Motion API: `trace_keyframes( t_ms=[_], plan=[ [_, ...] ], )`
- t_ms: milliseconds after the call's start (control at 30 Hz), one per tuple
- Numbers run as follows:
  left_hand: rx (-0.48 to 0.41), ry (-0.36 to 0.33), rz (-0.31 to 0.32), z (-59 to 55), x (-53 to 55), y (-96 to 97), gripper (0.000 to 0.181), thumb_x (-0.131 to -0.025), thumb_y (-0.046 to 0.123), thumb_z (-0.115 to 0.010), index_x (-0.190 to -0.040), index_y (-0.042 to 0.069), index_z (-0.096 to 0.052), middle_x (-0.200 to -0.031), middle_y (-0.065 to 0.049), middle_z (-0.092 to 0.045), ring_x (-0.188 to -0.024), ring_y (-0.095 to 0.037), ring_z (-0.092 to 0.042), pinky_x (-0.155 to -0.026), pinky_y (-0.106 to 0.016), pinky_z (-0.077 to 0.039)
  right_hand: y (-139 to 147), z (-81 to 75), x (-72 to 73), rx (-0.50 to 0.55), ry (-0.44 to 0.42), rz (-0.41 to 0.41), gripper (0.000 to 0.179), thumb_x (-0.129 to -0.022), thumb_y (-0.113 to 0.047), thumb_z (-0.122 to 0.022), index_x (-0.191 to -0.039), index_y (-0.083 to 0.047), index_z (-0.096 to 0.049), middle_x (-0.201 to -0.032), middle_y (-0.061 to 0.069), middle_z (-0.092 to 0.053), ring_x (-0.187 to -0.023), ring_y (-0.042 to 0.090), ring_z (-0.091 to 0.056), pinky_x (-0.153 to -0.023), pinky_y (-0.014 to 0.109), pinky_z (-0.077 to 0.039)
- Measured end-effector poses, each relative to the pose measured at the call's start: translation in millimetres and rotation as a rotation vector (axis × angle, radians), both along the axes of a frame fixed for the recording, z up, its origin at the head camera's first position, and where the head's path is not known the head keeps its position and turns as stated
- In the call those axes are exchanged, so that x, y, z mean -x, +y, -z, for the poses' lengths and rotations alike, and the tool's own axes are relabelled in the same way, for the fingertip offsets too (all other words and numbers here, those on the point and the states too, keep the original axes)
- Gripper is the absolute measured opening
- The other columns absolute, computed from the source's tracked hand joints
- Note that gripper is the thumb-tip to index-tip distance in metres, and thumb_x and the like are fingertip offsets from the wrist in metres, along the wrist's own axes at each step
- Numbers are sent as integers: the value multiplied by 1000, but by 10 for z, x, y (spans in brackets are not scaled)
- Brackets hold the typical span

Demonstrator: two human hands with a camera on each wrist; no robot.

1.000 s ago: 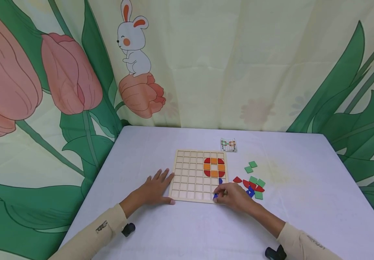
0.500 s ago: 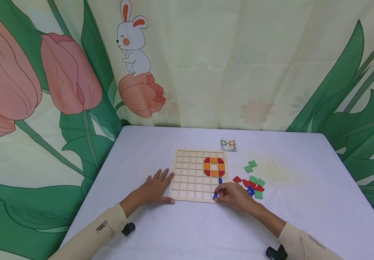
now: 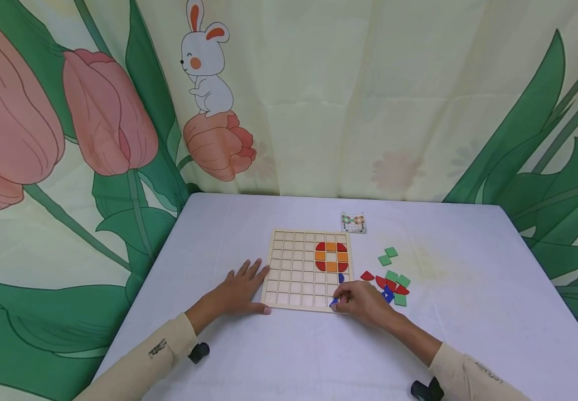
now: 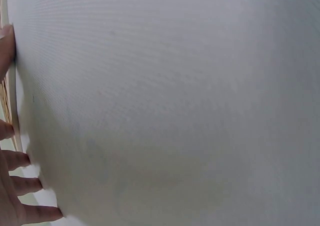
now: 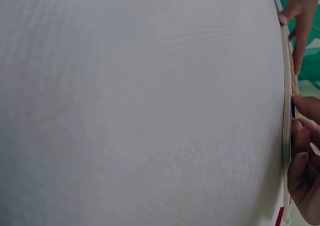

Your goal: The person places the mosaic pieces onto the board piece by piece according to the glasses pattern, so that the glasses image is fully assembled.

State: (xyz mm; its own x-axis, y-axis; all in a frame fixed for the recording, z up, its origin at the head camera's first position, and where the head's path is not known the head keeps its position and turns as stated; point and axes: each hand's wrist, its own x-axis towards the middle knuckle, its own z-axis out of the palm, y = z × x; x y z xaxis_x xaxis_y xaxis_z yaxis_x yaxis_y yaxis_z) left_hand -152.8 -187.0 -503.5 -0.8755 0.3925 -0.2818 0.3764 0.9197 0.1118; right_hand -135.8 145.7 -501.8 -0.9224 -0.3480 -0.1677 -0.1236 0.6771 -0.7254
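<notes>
A wooden grid board [image 3: 291, 275] lies on the table. In its right part, red quarter-circle tiles [image 3: 341, 267] and orange square tiles [image 3: 331, 267] form a ring round a bare cell. Below the ring sits a blue tile [image 3: 341, 277]. Over the board's near right corner, my right hand [image 3: 364, 302] pinches another blue tile [image 3: 334, 302] between thumb and finger; its full shape is partly hidden. My left hand [image 3: 238, 292] rests with fingers spread, its thumb and a fingertip at the board's left edge. In the left wrist view, only fingers [image 4: 27, 186] show at the edge.
Right of the board lie loose green squares [image 3: 400, 300], red tiles [image 3: 367, 275] and blue tiles [image 3: 388, 294], several overlapping. Two green squares [image 3: 388, 256] lie farther back. A small pattern card [image 3: 353, 223] is behind the board. The white tabletop [image 3: 289, 356] extends around them.
The blue tile at my right fingertips has tilted slightly near the board's corner. My left hand and the loose tiles have stayed in place.
</notes>
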Motion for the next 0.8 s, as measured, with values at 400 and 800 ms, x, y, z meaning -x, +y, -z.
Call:
trace_keyframes(
  t_ms=[400, 800],
  plan=[
    [3, -1, 0, -23, 9, 16, 109, -79, 78, -63, -161, 17, -25, -168, -14, -19, -153, -45, -18, -109, -69, -33, -15, -37, -2, -21, 7, 31, 19, -78, -20, -87, -94, -18, -76, -67, -5, -59, -63, 14, -55, -53, 25, -47],
    [8, -4, 0, -9, 7, 9, 109, -79, 78, -63, -161, 17, -25, -168, -14, -19, -153, -44, -19, -109, -68, -33, 25, -39, 14, -39, 17, 39, 18, -77, -19, -87, -91, -19, -76, -68, -7, -60, -66, 13, -55, -54, 25, -49]
  ],
)
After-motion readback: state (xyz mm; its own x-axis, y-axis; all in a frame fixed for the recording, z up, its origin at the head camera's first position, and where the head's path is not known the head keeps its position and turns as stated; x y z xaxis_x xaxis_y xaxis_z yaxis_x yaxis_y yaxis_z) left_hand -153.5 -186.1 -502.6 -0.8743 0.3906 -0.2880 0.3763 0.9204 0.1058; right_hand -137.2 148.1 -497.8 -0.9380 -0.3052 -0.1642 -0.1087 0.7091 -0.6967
